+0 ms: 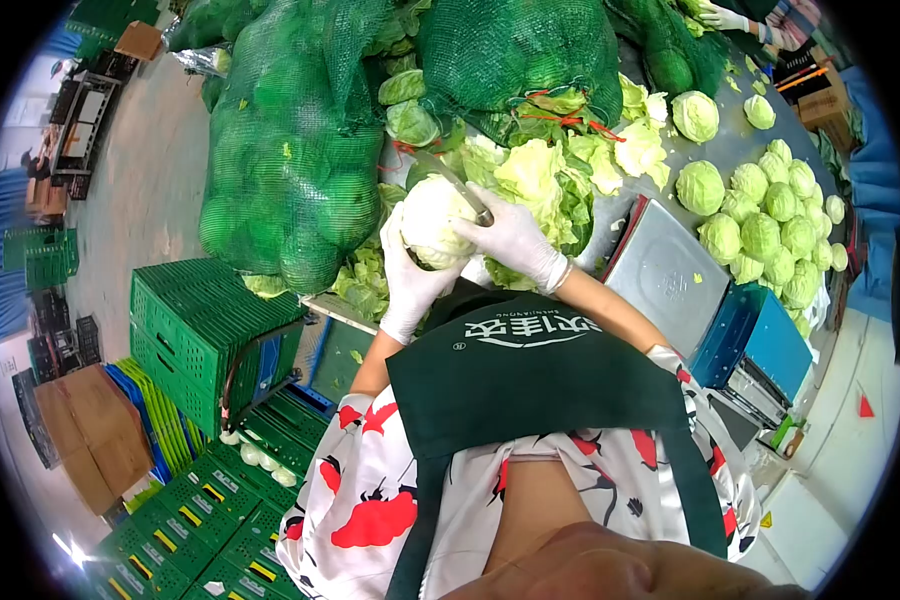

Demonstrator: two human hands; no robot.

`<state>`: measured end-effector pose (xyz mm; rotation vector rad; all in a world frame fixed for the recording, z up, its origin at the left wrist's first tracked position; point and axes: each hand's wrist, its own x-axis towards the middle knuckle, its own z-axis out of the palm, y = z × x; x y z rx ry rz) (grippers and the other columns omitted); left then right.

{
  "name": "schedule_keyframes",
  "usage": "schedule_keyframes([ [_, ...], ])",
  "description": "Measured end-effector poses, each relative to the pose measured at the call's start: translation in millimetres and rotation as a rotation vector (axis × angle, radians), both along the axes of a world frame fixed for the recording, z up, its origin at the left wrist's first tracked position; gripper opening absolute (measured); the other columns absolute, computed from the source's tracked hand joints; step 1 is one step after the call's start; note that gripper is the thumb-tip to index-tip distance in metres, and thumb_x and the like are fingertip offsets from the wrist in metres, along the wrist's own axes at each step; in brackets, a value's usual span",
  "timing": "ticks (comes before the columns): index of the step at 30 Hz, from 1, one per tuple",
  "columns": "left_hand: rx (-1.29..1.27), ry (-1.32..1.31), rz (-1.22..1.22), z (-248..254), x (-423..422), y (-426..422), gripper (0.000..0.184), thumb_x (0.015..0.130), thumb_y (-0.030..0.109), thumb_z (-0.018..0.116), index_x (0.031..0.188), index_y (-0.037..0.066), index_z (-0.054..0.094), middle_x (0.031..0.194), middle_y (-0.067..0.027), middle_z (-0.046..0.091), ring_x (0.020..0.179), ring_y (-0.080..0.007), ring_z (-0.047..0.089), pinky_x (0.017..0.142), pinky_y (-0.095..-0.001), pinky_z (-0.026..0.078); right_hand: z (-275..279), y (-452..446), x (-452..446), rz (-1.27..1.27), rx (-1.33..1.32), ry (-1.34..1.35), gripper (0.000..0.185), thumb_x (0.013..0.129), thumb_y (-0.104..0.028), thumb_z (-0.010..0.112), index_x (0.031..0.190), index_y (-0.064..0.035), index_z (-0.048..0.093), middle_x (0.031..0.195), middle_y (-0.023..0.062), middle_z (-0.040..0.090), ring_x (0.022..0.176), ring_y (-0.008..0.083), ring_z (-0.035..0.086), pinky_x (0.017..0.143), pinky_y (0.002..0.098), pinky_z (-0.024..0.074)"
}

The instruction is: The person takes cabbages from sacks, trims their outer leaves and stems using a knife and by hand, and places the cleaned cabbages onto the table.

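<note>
Wears, nearest to the camera, a dark green apron [540,385] over a white shirt with red print [370,515]. Holds a pale cabbage head [430,222] just beyond the apron's upper edge, between 2 white-gloved hands. Cups it with the left hand [410,285] from the left and near side, fingers spread wide around the curve and in contact with it. Grips a knife [456,182] narrowly in the right hand [515,232], at the right side of the same cabbage head. Points the blade leftward and away from the body, with its long axis slanting across the far upper right side of the cabbage head. Impossible to say, from this view, about contact between cutting edge and cabbage. Has no clear long axis in the cabbage head itself, being almost round. Shows, just beyond the right hand, loose cabbage leaves [535,175]; farther away, full green mesh sacks [280,170]. Shows at right a steel platform [670,275], then a heap of cabbages [770,225]. Shows at left stacked green crates [185,350]; at far upper right, a co-worker's gloved hand [724,18].
</note>
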<state>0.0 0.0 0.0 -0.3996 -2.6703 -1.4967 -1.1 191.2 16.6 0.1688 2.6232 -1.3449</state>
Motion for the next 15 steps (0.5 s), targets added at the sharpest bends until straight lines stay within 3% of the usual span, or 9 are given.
schedule_keyframes([
  [2, -0.047, 0.113, -0.011, 0.6, -4.4, -2.3, 0.109, 0.060, 0.028, 0.092, 0.146, 0.002, 0.032, 0.136, -0.0194, 0.044, 0.127, -0.0313, 0.048, 0.108, -0.0422, 0.040, 5.8, 0.2, 0.0, -0.010, -0.065, 0.053, 0.071, 0.083, -0.041, 0.068, 0.137, 0.0017, 0.052, 0.082, 0.0149, 0.071, 0.075, 0.0236, 0.071, 0.073, 0.0364, 0.0560],
  [5, 0.042, 0.099, -0.051, -1.1, 0.0, -5.0, 0.106, 0.058, 0.021, 0.092, 0.144, 0.003, 0.034, 0.140, -0.0189, 0.042, 0.129, -0.0348, 0.046, 0.110, -0.0439, 0.040, 32.2, 6.9, 14.3, -0.180, -0.375, -0.118, 0.045, 0.083, -0.026, 0.069, 0.116, 0.0032, 0.064, 0.071, 0.0101, 0.068, 0.063, 0.0169, 0.067, 0.064, 0.0326, 0.0549],
  [8, 0.326, -0.191, -0.088, 8.1, -2.3, -8.2, 0.102, 0.064, 0.023, 0.089, 0.146, 0.002, 0.032, 0.142, -0.0173, 0.044, 0.131, -0.0331, 0.047, 0.111, -0.0455, 0.039, 1.8, 21.1, 12.5, -0.271, -0.455, -0.071, 0.021, 0.082, -0.017, 0.068, 0.095, -0.0004, 0.066, 0.066, 0.0050, 0.066, 0.056, 0.0103, 0.062, 0.055, 0.0278, 0.0514],
  [11, 0.914, -0.658, -0.145, 0.2, -2.5, -19.6, 0.099, 0.074, 0.049, 0.078, 0.148, 0.003, 0.031, 0.148, -0.0167, 0.041, 0.134, -0.0287, 0.045, 0.109, -0.0434, 0.041, -8.7, 45.3, 5.5, -0.414, -0.507, -0.078, 0.013, 0.084, -0.012, 0.068, 0.095, -0.0051, 0.068, 0.069, 0.0028, 0.068, 0.047, 0.0050, 0.053, 0.042, 0.0214, 0.0399],
  [12, 0.982, -0.720, -0.142, 0.0, 0.3, -21.3, 0.093, 0.080, 0.064, 0.060, 0.150, 0.009, 0.032, 0.150, -0.0159, 0.039, 0.134, -0.0306, 0.045, 0.107, -0.0462, 0.042, -6.2, 55.4, 1.5, -0.461, -0.502, -0.054, 0.009, 0.084, -0.013, 0.068, 0.090, -0.0065, 0.065, 0.068, 0.0023, 0.068, 0.046, 0.0049, 0.053, 0.042, 0.0212, 0.0403],
  [13, 1.139, -0.822, -0.123, -0.7, 0.2, -24.1, 0.092, 0.080, 0.065, 0.057, 0.150, 0.011, 0.032, 0.150, -0.0154, 0.039, 0.134, -0.0315, 0.045, 0.107, -0.0474, 0.042, -4.5, 68.6, -2.7, -0.510, -0.499, -0.032, 0.009, 0.084, -0.014, 0.069, 0.084, -0.0079, 0.063, 0.067, 0.0018, 0.068, 0.046, 0.0047, 0.053, 0.042, 0.0211, 0.0406],
  [14, 1.296, -0.921, -0.102, -1.6, -0.3, -27.4, 0.090, 0.081, 0.066, 0.055, 0.150, 0.013, 0.032, 0.151, -0.0148, 0.038, 0.134, -0.0325, 0.044, 0.107, -0.0487, 0.042, -34.2, 92.0, -7.1, -0.402, -0.393, -0.036, 0.021, 0.083, -0.022, 0.072, 0.096, -0.0049, 0.068, 0.070, 0.0032, 0.068, 0.057, 0.0095, 0.060, 0.053, 0.0260, 0.0484],
  [15, 1.456, -1.018, -0.082, 1.8, -2.2, -27.5, 0.089, 0.081, 0.068, 0.052, 0.150, 0.015, 0.032, 0.151, -0.0143, 0.038, 0.134, -0.0334, 0.044, 0.106, -0.0499, 0.042, -10.4, 91.7, -6.1, -0.290, 0.129, -0.031, 0.039, 0.084, -0.032, 0.072, 0.113, -0.0063, 0.069, 0.076, 0.0059, 0.068, 0.065, 0.0142, 0.063, 0.060, 0.0289, 0.0506],
])
